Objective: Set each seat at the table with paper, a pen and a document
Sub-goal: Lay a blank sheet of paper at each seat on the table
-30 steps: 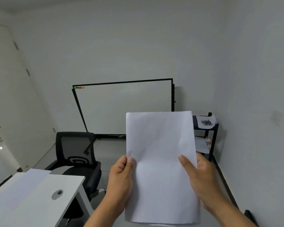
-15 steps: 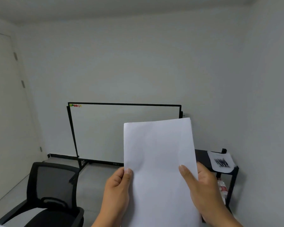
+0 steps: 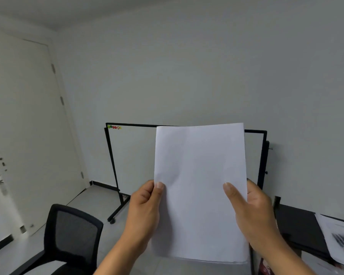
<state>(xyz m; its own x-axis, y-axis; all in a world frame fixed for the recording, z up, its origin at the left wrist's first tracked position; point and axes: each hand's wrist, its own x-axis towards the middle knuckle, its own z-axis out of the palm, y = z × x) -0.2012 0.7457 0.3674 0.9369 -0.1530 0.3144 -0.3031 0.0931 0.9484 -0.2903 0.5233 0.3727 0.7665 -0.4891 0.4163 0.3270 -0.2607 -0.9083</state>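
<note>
A whiteboard (image 3: pixel 139 155) on a wheeled black frame is taken as the landmark; it stands against the far wall. To its left a closed door (image 3: pixel 28 126) is seen, and in front of it, lower left, a black mesh chair (image 3: pixel 72 233). To the right of the whiteboard and nearer the camera a black shelf (image 3: pixel 298 227) is seen, with a printed sheet (image 3: pixel 340 241) lying on its right end — its dark print is too blurred to be read.

In front of the whiteboard's right half, a blank white paper (image 3: pixel 201 191) is held upright, covering part of the board. More than one sheet may be held, since a second edge shows at the bottom. The paper's left edge is pinched by the left hand (image 3: pixel 145 207), thumb on the near face. Its right edge is gripped by the right hand (image 3: pixel 252 211), thumb laid across the front and fingers hidden behind.

The table is not in view, nor any seat setting, so what has been laid cannot be told. No pen is seen. The task is judged to be at an early or middle stage: paper is in hand but not yet set down — pens and documents, as far as can be seen, remain to be placed.
</note>
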